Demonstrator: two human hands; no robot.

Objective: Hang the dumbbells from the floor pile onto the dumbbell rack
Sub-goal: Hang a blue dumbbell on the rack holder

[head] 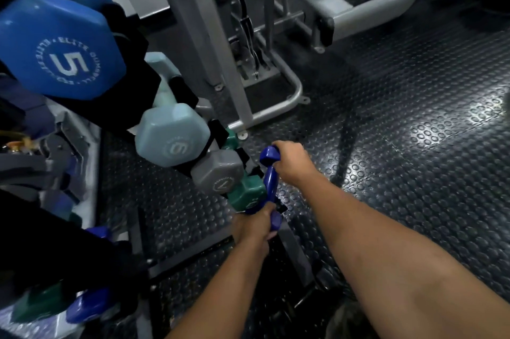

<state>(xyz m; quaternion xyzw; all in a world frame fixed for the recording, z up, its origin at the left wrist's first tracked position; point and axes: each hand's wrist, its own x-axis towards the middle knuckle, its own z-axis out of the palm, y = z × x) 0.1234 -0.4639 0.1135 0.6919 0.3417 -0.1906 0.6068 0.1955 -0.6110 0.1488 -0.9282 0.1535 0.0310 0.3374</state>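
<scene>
Gripping a dark blue dumbbell point(269, 178) at both ends, the person is holding it against the lowest position of the dumbbell rack point(129, 43). The right hand point(294, 163) is curling over the far head, and the left hand point(255, 224) is closing round the near head, so only the handle and parts of each head are showing.

Markings are reading as follows. The large blue dumbbell point(59, 44), sitting highest on the rack, is carrying a "5" inside a ring of text that includes "ELITE". The pale blue dumbbell point(171, 134) below it is showing what looks like a "6" or "9". The grey dumbbell point(218, 173) is bearing a mark too blurred to read, and the green dumbbell point(245, 196) is showing only part of a mark, the rest being covered by the held dumbbell.

More dumbbells point(88, 305) at lower left are lying in shadow and are hard to make out. A grey machine frame point(220, 43) is standing on the studded floor point(414, 145).
</scene>
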